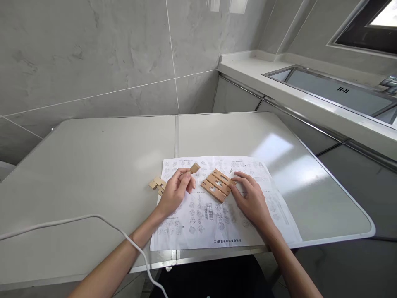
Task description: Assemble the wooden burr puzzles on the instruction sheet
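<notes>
My left hand (176,191) is closed in a pinch on a small wooden puzzle piece (194,168), lifted a little above the printed instruction sheet (217,215). My right hand (252,198) lies with fingers stretched out, its fingertips touching the right end of three notched wooden bars (218,184) laid side by side on the sheet. Two or three more wooden pieces (157,184) rest on the table just left of my left hand, partly hidden by it.
The sheet lies on a grey folding table (93,165) with a seam down its middle. A white cable (77,218) crosses the table's near left part and my left wrist. A counter with a steel sink (328,89) stands at the right.
</notes>
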Available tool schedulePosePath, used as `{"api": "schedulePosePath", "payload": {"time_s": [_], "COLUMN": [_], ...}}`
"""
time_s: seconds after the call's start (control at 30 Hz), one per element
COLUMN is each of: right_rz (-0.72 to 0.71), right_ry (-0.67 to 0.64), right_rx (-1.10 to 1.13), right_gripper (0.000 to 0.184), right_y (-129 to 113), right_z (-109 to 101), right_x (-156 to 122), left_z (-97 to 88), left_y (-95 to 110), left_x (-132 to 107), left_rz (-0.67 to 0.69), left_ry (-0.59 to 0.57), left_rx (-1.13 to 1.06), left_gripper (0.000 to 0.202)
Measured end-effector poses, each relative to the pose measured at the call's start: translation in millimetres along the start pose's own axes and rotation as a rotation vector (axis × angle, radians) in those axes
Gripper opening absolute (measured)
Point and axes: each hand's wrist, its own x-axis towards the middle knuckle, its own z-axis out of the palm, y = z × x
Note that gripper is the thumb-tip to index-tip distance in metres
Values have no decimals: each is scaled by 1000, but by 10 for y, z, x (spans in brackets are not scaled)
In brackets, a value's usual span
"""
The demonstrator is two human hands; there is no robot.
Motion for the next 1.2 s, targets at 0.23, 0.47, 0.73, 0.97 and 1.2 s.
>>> {"api": "schedulePosePath", "payload": {"time_s": [0.23, 0.47, 0.73, 0.97, 1.2], "right_rz": [-9, -11, 6, -1, -12], "right_ry": [12, 13, 4, 12, 13], "right_rx": [16, 16, 24, 33, 35], "right_gripper": [27, 25, 26, 27, 26], "right_y": [-16, -28, -48, -36, -30], "right_z": [-1, -5, -17, -14, -19], "right_x": [14, 28, 30, 31, 45], "left_z": [-47, -49, -34, -107, -347], "left_y": [21, -4, 0, -6, 13], "left_x": [32, 49, 43, -20, 100], "left_rz": [-69, -93, -64, 274, 611], "left_ry": [-35, -52, -55, -7, 120], "left_rx": [-41, -45, -45, 510, 946], "left_gripper": [34, 35, 31, 18, 21]}}
